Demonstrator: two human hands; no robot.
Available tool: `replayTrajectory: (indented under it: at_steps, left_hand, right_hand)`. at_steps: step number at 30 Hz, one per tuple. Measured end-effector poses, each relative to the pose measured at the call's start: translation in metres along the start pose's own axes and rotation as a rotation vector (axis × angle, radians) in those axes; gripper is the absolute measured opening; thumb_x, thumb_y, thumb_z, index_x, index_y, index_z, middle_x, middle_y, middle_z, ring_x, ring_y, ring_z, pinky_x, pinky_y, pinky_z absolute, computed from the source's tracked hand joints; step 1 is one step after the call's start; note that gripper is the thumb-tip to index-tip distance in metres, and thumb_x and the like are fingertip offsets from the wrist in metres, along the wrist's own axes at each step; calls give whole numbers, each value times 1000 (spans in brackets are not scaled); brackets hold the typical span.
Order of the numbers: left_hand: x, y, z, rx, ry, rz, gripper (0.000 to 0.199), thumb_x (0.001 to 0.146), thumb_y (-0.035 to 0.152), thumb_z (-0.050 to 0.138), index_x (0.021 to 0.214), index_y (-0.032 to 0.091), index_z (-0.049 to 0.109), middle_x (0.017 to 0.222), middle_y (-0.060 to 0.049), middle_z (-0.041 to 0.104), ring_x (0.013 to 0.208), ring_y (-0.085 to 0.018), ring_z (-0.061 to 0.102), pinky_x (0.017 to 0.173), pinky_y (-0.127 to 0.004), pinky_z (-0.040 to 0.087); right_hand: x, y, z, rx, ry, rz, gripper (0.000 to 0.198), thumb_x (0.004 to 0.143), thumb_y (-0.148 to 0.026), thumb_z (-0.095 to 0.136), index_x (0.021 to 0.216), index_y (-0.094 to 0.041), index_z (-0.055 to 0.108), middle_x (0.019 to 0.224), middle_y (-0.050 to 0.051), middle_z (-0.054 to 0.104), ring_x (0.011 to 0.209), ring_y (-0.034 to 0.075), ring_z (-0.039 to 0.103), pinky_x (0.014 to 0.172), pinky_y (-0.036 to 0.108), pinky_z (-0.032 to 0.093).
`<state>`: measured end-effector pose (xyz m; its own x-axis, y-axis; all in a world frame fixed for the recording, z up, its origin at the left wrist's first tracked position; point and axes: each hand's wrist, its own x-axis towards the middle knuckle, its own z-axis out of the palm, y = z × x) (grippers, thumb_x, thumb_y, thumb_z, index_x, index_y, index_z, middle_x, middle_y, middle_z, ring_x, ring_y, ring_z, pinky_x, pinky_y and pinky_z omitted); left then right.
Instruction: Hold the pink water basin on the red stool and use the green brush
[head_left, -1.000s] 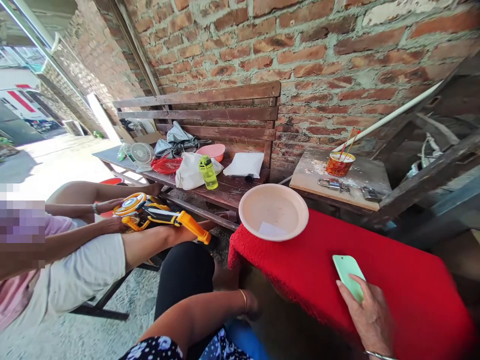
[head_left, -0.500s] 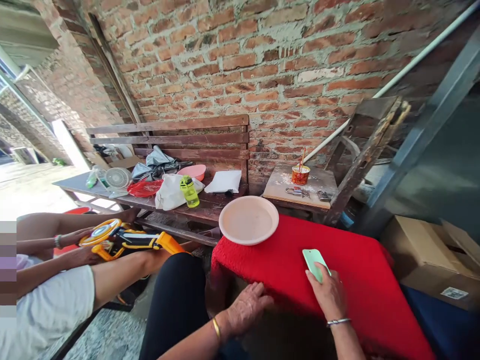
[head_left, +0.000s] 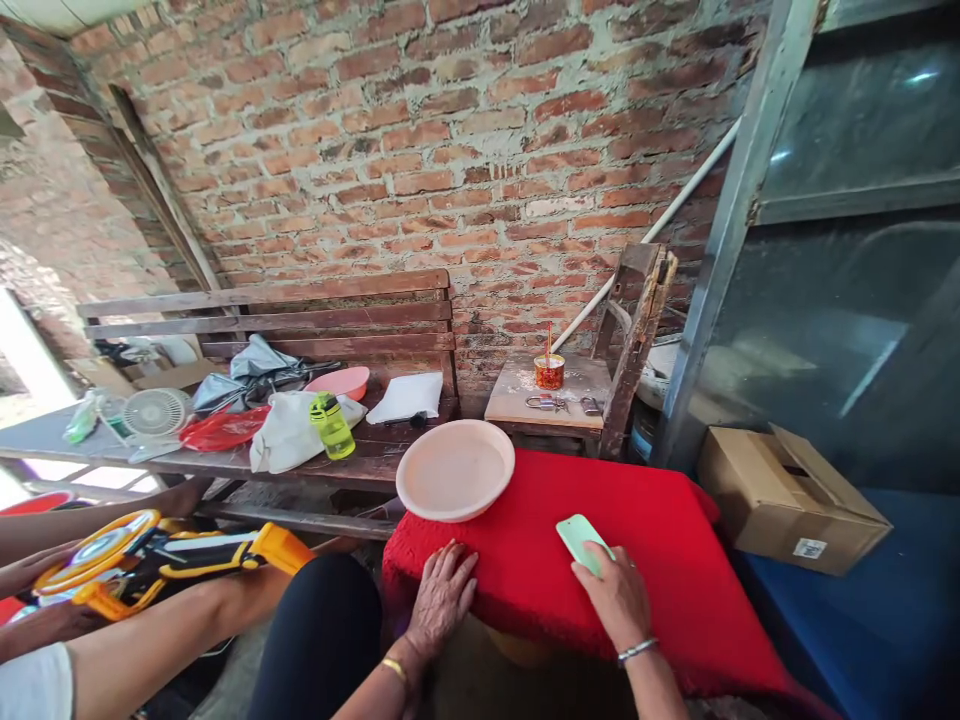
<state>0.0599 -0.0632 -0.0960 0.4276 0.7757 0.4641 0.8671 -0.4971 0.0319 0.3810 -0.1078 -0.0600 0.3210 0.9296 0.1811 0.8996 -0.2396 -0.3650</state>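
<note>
My right hand (head_left: 619, 600) is closed around the lower end of a mint-green phone (head_left: 577, 538), held low over the red cloth (head_left: 660, 550). Whether the phone touches the cloth I cannot tell. At the cloth's near edge, my left hand (head_left: 442, 597) lies palm down with fingers stretched out, holding nothing. Beyond it, a pale pink basin (head_left: 455, 472) sits on the far left corner of the cloth-covered table. No object shows inside the basin.
A wooden bench (head_left: 375, 455) on the left bears a green bottle (head_left: 331, 427), bags and a fan (head_left: 156, 412). A stool (head_left: 510, 385) holds a red cup (head_left: 549, 372) and padlocks. A cardboard box (head_left: 787, 500) stands right. Another person's hands hold a yellow-black toy (head_left: 195, 555).
My view has turned to the right. My left hand has moved forward onto the cloth's edge, its fingers now straighter. The phone stays in my right hand.
</note>
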Motion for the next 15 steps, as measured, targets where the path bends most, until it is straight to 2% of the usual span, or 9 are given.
replayTrajectory:
  at_steps: [4,6,8,10,15]
  left_hand:
    - [1,1,-2,-31,-43,-14,35,97,26,51,126,31,71,130,-7,68,125,-26,60,109,-43,45]
    - [1,1,-4,-37,-44,-10,34,98,27,52,125,31,71,128,-7,68,123,-26,60,107,-44,46]
    - [3,0,-4,-32,-28,5,31,97,29,54,124,31,71,125,-8,68,119,-26,62,105,-45,47]
    - [10,-1,-4,-21,-12,62,30,97,31,56,124,29,70,123,-8,68,114,-27,63,102,-45,48]
    - [44,-5,1,-78,-80,352,34,97,40,56,126,25,66,119,-9,68,105,-24,66,96,-38,52]
  right_hand:
    - [6,81,-26,4,127,191,52,88,-58,41,110,-26,74,77,11,61,67,32,65,66,48,52]
    - [2,104,-36,-4,218,277,58,84,-68,36,103,-29,75,69,12,58,60,35,61,61,53,49]
    - [-3,113,-40,19,301,349,59,79,-74,35,97,-34,74,64,12,55,56,37,59,58,56,46]
    - [-7,116,-40,62,321,384,57,74,-80,40,94,-37,73,63,12,54,55,38,58,57,57,45]
    - [1,129,-34,85,279,393,56,63,-87,50,83,-38,67,61,9,54,54,37,58,55,55,47]
